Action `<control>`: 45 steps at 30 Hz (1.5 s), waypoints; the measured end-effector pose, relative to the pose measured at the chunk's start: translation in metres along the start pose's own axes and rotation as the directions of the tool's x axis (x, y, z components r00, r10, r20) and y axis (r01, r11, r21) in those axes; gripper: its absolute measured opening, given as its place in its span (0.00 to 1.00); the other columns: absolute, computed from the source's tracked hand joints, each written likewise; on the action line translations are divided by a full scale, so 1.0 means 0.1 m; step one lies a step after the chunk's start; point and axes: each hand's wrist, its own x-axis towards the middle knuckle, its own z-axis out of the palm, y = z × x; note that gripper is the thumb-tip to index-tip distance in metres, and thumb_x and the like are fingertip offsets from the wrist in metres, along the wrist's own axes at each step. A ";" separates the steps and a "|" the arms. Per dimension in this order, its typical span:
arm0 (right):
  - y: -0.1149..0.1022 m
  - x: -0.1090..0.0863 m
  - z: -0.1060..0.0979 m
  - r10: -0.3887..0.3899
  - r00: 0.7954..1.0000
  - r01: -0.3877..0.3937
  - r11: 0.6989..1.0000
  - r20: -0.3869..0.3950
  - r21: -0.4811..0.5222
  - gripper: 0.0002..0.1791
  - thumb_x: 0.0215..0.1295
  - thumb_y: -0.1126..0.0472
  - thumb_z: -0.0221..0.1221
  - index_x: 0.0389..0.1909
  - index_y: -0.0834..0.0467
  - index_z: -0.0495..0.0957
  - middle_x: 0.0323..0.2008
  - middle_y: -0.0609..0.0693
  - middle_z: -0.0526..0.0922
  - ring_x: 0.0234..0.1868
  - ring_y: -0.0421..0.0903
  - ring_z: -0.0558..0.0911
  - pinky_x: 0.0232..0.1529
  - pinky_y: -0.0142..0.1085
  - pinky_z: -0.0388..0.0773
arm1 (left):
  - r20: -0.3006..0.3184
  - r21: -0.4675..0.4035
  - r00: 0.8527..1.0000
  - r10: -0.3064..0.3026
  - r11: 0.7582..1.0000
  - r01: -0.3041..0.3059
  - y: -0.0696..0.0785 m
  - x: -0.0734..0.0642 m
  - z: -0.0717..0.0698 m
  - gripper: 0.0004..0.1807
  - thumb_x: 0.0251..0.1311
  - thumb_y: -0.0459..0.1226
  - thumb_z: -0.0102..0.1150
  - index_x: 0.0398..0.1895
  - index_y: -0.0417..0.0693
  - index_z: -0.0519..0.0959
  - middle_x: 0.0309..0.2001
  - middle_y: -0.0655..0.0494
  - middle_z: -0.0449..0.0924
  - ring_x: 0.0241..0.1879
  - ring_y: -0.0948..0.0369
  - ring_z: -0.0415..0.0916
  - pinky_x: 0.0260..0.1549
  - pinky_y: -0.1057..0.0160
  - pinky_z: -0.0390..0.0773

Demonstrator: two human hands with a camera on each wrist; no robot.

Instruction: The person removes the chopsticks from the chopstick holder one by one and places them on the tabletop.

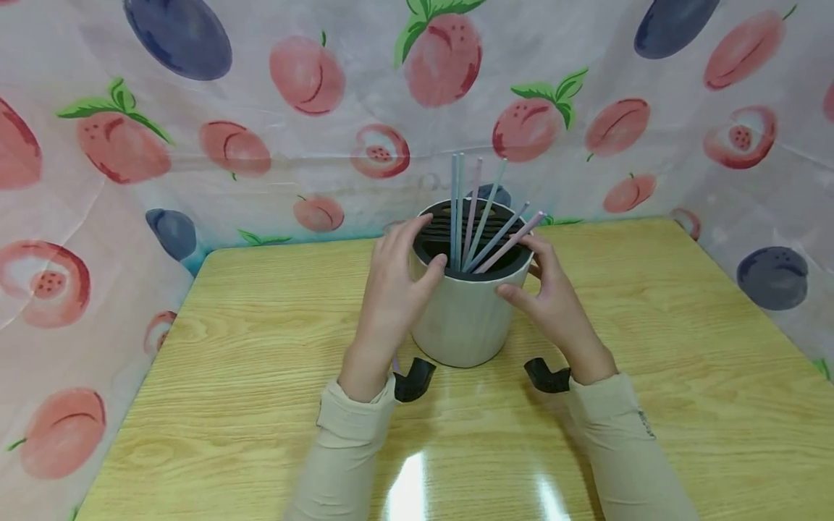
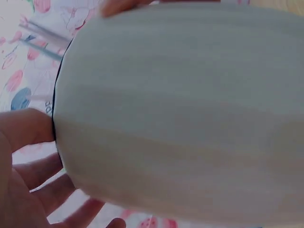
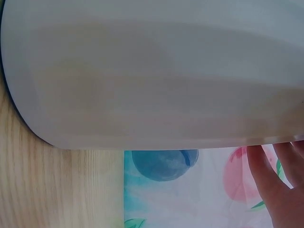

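Upright on the table stands a white round utensil holder (image 1: 459, 325) with a black slotted top (image 1: 431, 250). Several drinking straws (image 1: 478, 210), pale blue, pink and greenish, stick up out of it and lean to the right. My left hand (image 1: 397, 278) grips the holder at its left rim, thumb and fingers spread along the edge. On the other side my right hand (image 1: 550, 293) holds the holder, with the thumb on the front wall and the fingers at the right rim. In the right wrist view its fingertips (image 3: 256, 154) touch the wall.
The wooden table (image 1: 260, 347) spreads around the holder, its back edge close behind. A fruit-print cloth (image 1: 260, 87) hangs at the back and sides. Black curved pieces (image 1: 413, 380) sit by both wrists. A thin purple piece (image 1: 394, 362) shows beside the left wrist.
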 end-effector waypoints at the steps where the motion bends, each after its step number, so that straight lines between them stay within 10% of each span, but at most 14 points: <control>1: 0.00 0.00 0.00 0.005 1.000 -0.005 1.000 -0.001 -0.002 0.35 0.57 0.59 0.60 0.62 0.61 0.54 0.65 0.55 0.52 0.65 0.51 0.54 0.58 0.53 0.55 | -0.002 -0.004 1.000 0.004 1.000 -0.004 0.01 0.00 0.02 0.24 0.59 0.39 0.53 0.60 0.50 0.66 0.54 0.59 0.69 0.58 0.60 0.56 0.56 0.59 0.58; 27: 0.28 0.04 0.00 0.008 1.000 -0.008 1.000 -0.007 -0.002 0.36 0.55 0.60 0.61 0.63 0.49 0.56 0.67 0.48 0.48 0.65 0.46 0.53 0.58 0.52 0.56 | -0.018 0.109 0.990 0.139 0.985 -0.136 0.13 -0.07 0.22 0.11 0.60 0.42 0.52 0.44 0.52 0.78 0.44 0.62 0.78 0.58 0.64 0.60 0.54 0.49 0.56; 45: 0.28 0.05 0.02 0.004 1.000 -0.004 1.000 -0.006 0.009 0.35 0.56 0.57 0.60 0.63 0.50 0.56 0.67 0.49 0.50 0.65 0.49 0.54 0.57 0.54 0.56 | -0.058 -0.097 0.967 0.248 0.963 -0.253 0.10 -0.03 0.05 0.11 0.58 0.38 0.56 0.44 0.49 0.80 0.40 0.62 0.79 0.40 0.68 0.72 0.43 0.65 0.66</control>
